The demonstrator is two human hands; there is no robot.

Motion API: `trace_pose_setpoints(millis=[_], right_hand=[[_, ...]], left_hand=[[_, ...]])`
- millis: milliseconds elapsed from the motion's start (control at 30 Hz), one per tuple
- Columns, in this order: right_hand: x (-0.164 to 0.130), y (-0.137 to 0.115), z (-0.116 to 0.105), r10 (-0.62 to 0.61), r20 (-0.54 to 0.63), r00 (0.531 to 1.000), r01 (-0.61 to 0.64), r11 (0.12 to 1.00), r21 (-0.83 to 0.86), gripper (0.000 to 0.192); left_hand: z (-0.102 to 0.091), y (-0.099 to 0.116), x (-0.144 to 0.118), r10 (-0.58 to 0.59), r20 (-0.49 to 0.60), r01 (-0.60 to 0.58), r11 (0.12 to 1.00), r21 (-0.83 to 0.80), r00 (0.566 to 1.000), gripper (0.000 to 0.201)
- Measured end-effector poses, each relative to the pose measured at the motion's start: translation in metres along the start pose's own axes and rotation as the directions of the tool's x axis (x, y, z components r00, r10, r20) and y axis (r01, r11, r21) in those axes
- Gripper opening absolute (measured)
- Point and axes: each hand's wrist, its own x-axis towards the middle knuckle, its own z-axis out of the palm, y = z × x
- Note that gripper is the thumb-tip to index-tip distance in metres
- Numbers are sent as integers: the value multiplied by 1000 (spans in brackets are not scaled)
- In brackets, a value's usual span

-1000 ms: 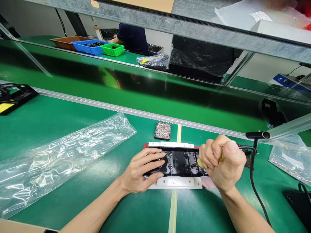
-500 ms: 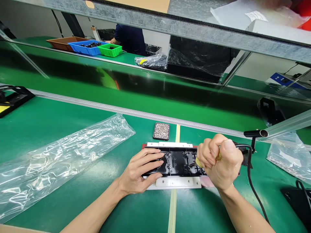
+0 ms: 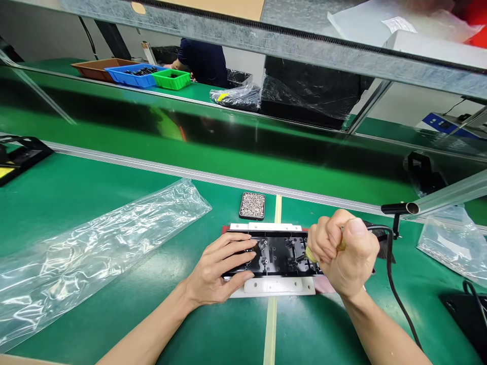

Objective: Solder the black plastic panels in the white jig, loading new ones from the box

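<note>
1. Our left hand (image 3: 218,268) lies flat and open on the left end of a long black moulded plastic panel (image 3: 279,253), fingers spread across its top and thumb along its near edge, pressing it down rather than gripping it.
2. The panel sits in a white and red holding fixture (image 3: 279,287) on the green worktop (image 3: 114,203), straddling a pale yellow tape line (image 3: 271,324).
3. Our right hand (image 3: 348,256) is curled into a tight fist around a corded electric screwdriver (image 3: 375,235), thumb on top; its black cable (image 3: 399,304) loops down to the right.
4. The tool's tip meets the right part of the panel, though the fist hides the exact spot, so we cannot tell which hole it touches.
5. A small black tray of silver screws (image 3: 252,205) rests just beyond the fixture.
6. A long clear plastic bag (image 3: 91,253) lies well to the left.
7. Across the conveyor, a person in dark blue (image 3: 203,61) stands near coloured plastic bins (image 3: 142,75).
</note>
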Motion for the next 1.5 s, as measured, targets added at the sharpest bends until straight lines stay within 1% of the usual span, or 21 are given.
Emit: trace_pose_setpoints(millis=[200, 333, 667, 933, 1300, 1500], right_hand=[[0, 0, 0, 12, 1, 1000, -12, 1000, 2, 54], [0, -1, -1, 0, 22, 1000, 0, 1000, -4, 53], [1, -1, 0, 8, 32, 999, -8, 1000, -6, 54], [0, -1, 1, 13, 3, 1000, -13, 1000, -3, 54], [0, -1, -1, 9, 29, 1000, -9, 1000, -10, 52], [0, -1, 1, 17, 15, 1000, -17, 1000, -5, 52]], left_hand=[[-1, 2, 2, -9, 5, 9, 1000, 9, 1000, 32], [-1, 3, 3, -9, 4, 9, 1000, 23, 1000, 33], [-1, 2, 3, -8, 0, 8, 1000, 18, 1000, 33], [0, 1, 1, -1, -3, 1, 1000, 7, 1000, 34], [-1, 3, 5, -7, -9, 7, 1000, 31, 1000, 32], [-1, 4, 5, -12, -13, 12, 999, 33, 1000, 33]])
